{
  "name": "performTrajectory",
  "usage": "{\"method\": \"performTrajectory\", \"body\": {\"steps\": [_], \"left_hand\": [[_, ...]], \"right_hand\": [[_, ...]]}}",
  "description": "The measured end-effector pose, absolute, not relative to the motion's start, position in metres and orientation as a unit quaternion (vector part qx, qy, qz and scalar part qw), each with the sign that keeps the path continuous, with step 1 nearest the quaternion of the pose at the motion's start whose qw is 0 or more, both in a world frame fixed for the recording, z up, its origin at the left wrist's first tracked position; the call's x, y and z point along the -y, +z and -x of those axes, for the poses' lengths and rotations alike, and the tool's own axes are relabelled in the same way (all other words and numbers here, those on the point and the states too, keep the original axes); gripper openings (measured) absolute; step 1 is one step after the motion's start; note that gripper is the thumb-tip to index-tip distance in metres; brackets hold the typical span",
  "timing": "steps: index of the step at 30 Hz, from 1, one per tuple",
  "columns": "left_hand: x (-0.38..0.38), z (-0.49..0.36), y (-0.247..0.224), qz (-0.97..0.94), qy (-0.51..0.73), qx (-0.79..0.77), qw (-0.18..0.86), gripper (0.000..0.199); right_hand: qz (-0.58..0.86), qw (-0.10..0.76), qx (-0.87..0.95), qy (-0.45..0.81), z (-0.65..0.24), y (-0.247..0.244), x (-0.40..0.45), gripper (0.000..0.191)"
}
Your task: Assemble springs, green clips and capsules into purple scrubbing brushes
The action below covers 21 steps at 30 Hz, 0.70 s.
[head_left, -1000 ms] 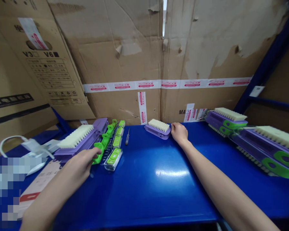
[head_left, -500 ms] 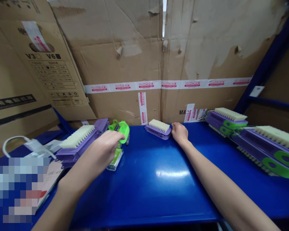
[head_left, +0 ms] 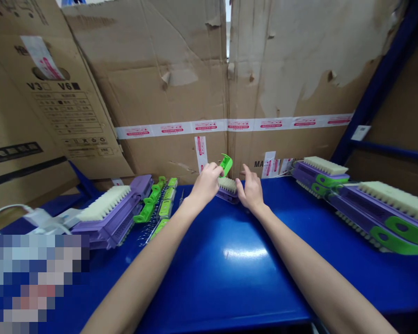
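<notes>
Between my two hands, near the cardboard at the back, a purple brush unit (head_left: 227,197) with cream bristles lies on the blue table (head_left: 230,278). My left hand (head_left: 208,183) pinches a green plastic part (head_left: 226,165) just above the bristles. My right hand (head_left: 251,188) is beside the unit's right side, fingers apart and nothing held in them. To the left stands a row of green parts (head_left: 146,209) with small green-topped clear pieces (head_left: 166,208) alongside. A thin dark tool (head_left: 182,196) lies right of that row.
A purple brush unit (head_left: 106,211) lies at the left, near a white plug and cable (head_left: 43,218). At the right are stacked purple units with green ends (head_left: 400,218) and more behind them (head_left: 320,174). Cardboard (head_left: 174,93) walls the back.
My left hand has moved right from the green row to the brush unit, carrying the green part. The fingers of my right hand have lifted and spread. The view has shifted slightly.
</notes>
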<state>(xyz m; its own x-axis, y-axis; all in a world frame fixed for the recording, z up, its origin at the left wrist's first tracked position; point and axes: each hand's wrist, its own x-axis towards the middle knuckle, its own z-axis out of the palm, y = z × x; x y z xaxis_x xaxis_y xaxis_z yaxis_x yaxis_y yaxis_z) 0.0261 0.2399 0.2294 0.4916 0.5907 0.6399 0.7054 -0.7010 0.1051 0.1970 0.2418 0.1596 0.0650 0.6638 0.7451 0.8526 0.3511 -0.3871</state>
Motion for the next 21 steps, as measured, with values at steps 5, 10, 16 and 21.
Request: {"method": "performTrajectory", "body": {"steps": [5,10,16,21], "left_hand": [[-0.255,-0.058,0.213,0.862,-0.365,0.352,0.009,0.03],[-0.26,-0.072,0.201,0.855,-0.365,0.354,-0.105,0.025],[-0.261,-0.064,0.195,0.844,-0.365,0.391,-0.055,0.034],[-0.27,-0.037,0.183,0.859,-0.243,0.45,-0.035,0.08]], "right_hand": [[0.53,0.607,0.585,0.097,-0.198,0.162,-0.252,0.058],[0.44,0.681,0.454,0.369,-0.209,0.169,-0.26,0.047],[0.436,0.704,0.331,0.452,-0.22,0.17,-0.259,0.032],[0.483,0.687,0.278,0.466,-0.233,0.16,-0.266,0.022]]}}
